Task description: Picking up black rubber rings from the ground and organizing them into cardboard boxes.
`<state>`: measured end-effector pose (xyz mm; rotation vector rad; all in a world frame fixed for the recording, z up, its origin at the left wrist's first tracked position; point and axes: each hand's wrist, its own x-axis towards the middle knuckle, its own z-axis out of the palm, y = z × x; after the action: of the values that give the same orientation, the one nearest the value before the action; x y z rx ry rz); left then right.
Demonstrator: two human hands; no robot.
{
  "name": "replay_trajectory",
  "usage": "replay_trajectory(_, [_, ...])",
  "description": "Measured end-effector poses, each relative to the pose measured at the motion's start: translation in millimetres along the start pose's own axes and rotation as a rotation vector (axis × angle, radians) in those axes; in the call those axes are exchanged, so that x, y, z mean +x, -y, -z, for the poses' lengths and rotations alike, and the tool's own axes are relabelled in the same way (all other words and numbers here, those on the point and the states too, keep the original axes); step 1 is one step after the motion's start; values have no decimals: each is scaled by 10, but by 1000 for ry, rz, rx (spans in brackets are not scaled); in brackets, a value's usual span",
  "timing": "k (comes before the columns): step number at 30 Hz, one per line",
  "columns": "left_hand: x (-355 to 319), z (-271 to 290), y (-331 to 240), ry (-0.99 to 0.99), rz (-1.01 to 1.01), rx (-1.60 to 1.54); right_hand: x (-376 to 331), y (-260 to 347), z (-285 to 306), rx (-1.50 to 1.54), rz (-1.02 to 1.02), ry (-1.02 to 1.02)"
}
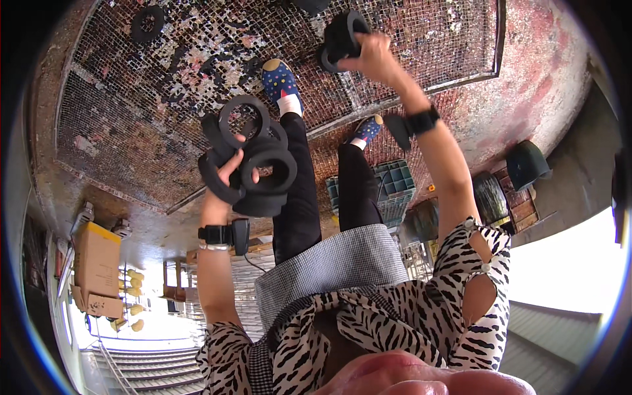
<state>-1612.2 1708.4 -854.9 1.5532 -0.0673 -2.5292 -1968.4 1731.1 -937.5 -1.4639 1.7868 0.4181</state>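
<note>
Several thick black rings (262, 203) hang bunched on my left hand (230, 168), which has its fingers threaded through and curled round them. That bunch is above the mesh platform, left of my left leg. Farther off and to the right, my right hand (374, 58) grips a wide black ring (339, 38) from its near right side. Another dark ring (325, 60) shows partly just below that one; whether my right hand also holds it is hard to make out. My right fingertips are partly hidden.
Metal mesh (118, 125), flaked with paint, spans the floor ahead inside a raised frame. A loose black ring (147, 24) lies on it at the far left. My shoe (280, 78) stands on the mesh. Near my legs is a green plastic crate (395, 181); a dark bucket (526, 164) stands right.
</note>
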Motion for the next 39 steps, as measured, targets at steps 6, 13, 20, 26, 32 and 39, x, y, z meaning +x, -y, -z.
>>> replay_trajectory(6, [277,-12,218,-3,88,-84,-878,1464,433,418,600,-188])
replay_trajectory(13, [271,284,405,123,128,-3,-878,1620,247,170,692,-137])
replay_trajectory(20, [57,-37,146,79,-31,242,-950,1584,303,365,688,-141])
replay_trajectory(26, [58,119,288,81,-13,198,-1060,1458,662,652,721,-135])
replay_trajectory(32, [-125,358,335,44,-16,185,-436,729,-13,771,-60,-324])
replay_trajectory(39, [-232,545,577,45,-12,154,250,-77,-1550,-436,-53,21])
